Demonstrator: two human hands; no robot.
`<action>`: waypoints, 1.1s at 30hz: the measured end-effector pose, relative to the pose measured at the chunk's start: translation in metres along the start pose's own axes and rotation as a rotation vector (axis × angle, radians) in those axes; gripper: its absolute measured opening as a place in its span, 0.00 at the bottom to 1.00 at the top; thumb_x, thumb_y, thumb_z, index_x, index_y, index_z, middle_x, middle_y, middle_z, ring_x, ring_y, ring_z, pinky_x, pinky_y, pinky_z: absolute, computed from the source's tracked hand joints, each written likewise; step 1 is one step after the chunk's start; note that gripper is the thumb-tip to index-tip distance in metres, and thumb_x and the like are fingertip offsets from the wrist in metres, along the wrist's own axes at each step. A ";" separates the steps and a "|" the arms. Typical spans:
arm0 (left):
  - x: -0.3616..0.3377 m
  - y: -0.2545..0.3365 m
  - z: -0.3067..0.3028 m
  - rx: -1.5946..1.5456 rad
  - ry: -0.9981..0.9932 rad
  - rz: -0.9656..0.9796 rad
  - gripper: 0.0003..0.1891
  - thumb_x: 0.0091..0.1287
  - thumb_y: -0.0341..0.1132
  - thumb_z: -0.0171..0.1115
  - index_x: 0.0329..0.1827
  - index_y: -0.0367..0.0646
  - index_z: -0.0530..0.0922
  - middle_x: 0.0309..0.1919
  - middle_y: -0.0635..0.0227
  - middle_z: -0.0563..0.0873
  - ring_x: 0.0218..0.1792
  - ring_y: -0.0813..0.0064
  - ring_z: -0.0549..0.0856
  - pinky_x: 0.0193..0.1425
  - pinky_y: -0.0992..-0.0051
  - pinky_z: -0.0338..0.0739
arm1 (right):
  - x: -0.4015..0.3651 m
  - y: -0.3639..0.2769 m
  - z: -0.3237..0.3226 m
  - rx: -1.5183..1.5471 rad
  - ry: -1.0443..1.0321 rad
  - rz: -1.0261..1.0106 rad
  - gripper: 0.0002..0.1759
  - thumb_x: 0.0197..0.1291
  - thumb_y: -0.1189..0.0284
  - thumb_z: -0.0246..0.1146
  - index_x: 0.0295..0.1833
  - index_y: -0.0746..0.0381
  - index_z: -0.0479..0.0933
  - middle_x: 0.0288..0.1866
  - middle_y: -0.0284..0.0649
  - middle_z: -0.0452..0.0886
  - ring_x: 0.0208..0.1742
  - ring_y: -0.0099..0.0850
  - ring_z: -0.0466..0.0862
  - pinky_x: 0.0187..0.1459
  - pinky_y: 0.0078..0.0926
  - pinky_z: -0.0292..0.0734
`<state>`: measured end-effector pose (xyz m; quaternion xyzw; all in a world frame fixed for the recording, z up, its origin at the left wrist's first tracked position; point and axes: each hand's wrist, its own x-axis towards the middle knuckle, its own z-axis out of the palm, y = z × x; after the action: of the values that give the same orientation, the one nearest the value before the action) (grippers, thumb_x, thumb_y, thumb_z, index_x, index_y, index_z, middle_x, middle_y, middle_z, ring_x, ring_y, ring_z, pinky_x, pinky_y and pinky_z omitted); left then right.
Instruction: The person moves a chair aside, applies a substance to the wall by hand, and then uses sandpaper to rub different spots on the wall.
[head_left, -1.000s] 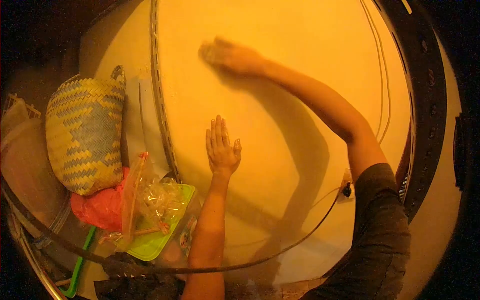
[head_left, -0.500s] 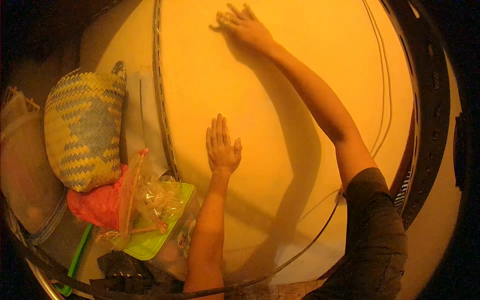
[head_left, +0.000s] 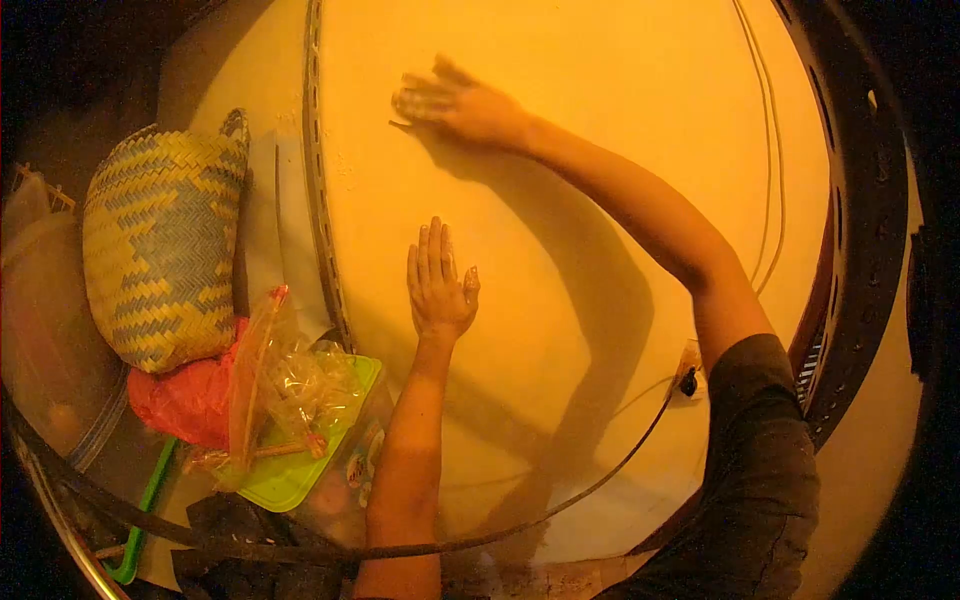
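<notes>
My left hand (head_left: 440, 290) lies flat against a pale wall (head_left: 520, 330), fingers pointing up and thumb out to the right. White residue shows on its thumb and fingertips. Higher up and a little to the left, my right hand (head_left: 460, 108) is stretched out at the wall, with its fingers pointing left. Its fingers look whitish and slightly blurred. Nothing held shows in either hand, though the right palm is hidden. The right arm casts a long shadow down the wall.
A slotted metal strip (head_left: 319, 180) runs down the wall's left side. Left of it are a woven basket (head_left: 165, 245), a red plastic bag (head_left: 185, 405) and a green lid (head_left: 285, 485). A black cable (head_left: 600, 495) crosses low to a socket with a plug (head_left: 688, 381).
My right hand has moved down and to the left across the wall. My left hand stays flat in place. The socket and plug by my right sleeve have come into fuller view.
</notes>
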<state>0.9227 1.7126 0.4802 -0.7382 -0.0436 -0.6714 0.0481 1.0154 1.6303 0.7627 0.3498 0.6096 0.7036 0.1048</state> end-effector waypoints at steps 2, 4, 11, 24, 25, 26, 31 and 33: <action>0.000 0.001 -0.001 -0.009 0.007 0.003 0.35 0.77 0.46 0.48 0.84 0.39 0.55 0.84 0.56 0.57 0.84 0.54 0.55 0.86 0.50 0.47 | 0.014 0.037 -0.011 -0.255 -0.041 0.231 0.27 0.73 0.61 0.53 0.76 0.53 0.69 0.79 0.30 0.71 0.86 0.34 0.59 0.82 0.60 0.51; 0.002 0.001 -0.001 -0.013 0.008 0.004 0.35 0.77 0.46 0.47 0.83 0.38 0.55 0.84 0.56 0.57 0.84 0.53 0.55 0.86 0.50 0.47 | 0.022 0.047 0.000 -0.238 0.093 0.341 0.27 0.73 0.61 0.53 0.75 0.53 0.69 0.80 0.31 0.70 0.85 0.35 0.59 0.81 0.63 0.50; 0.000 0.004 -0.005 0.001 -0.019 -0.012 0.35 0.77 0.47 0.47 0.83 0.37 0.56 0.84 0.56 0.57 0.84 0.53 0.55 0.86 0.51 0.48 | -0.033 -0.044 -0.014 -0.151 0.066 0.441 0.31 0.76 0.52 0.52 0.79 0.52 0.66 0.82 0.34 0.67 0.85 0.37 0.61 0.79 0.69 0.48; 0.000 0.005 -0.004 0.073 -0.026 -0.034 0.34 0.81 0.50 0.38 0.84 0.40 0.55 0.85 0.60 0.56 0.84 0.60 0.55 0.87 0.54 0.48 | -0.022 -0.051 -0.001 -0.277 0.031 0.524 0.35 0.75 0.45 0.50 0.79 0.50 0.68 0.85 0.34 0.61 0.87 0.47 0.53 0.72 0.88 0.39; 0.001 0.005 -0.004 0.077 -0.017 -0.032 0.34 0.81 0.50 0.38 0.84 0.40 0.55 0.85 0.60 0.56 0.84 0.60 0.55 0.87 0.54 0.48 | -0.013 -0.044 0.004 -0.327 0.027 0.523 0.34 0.75 0.45 0.50 0.80 0.50 0.67 0.86 0.34 0.60 0.87 0.47 0.54 0.72 0.89 0.38; 0.000 0.004 -0.003 0.049 -0.012 -0.019 0.35 0.79 0.48 0.43 0.84 0.39 0.55 0.84 0.58 0.57 0.84 0.57 0.55 0.87 0.53 0.48 | -0.003 -0.035 0.010 -0.375 0.023 0.528 0.34 0.75 0.46 0.50 0.80 0.51 0.67 0.86 0.34 0.60 0.87 0.47 0.54 0.71 0.89 0.38; 0.002 0.002 -0.001 0.091 -0.017 0.001 0.34 0.80 0.48 0.39 0.84 0.40 0.55 0.85 0.61 0.55 0.85 0.61 0.55 0.88 0.56 0.48 | 0.062 0.003 0.016 -0.467 -0.109 0.625 0.36 0.77 0.46 0.49 0.82 0.52 0.62 0.86 0.34 0.59 0.86 0.47 0.54 0.71 0.88 0.43; 0.001 0.004 -0.004 0.093 -0.028 -0.014 0.34 0.81 0.49 0.38 0.84 0.40 0.55 0.85 0.61 0.55 0.84 0.61 0.55 0.88 0.55 0.48 | 0.022 -0.026 0.012 -0.403 -0.052 0.577 0.36 0.76 0.45 0.49 0.82 0.50 0.63 0.86 0.35 0.58 0.87 0.48 0.53 0.71 0.89 0.40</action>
<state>0.9196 1.7086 0.4812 -0.7440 -0.0806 -0.6588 0.0769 1.0001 1.6584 0.7469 0.4979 0.3318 0.8011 -0.0160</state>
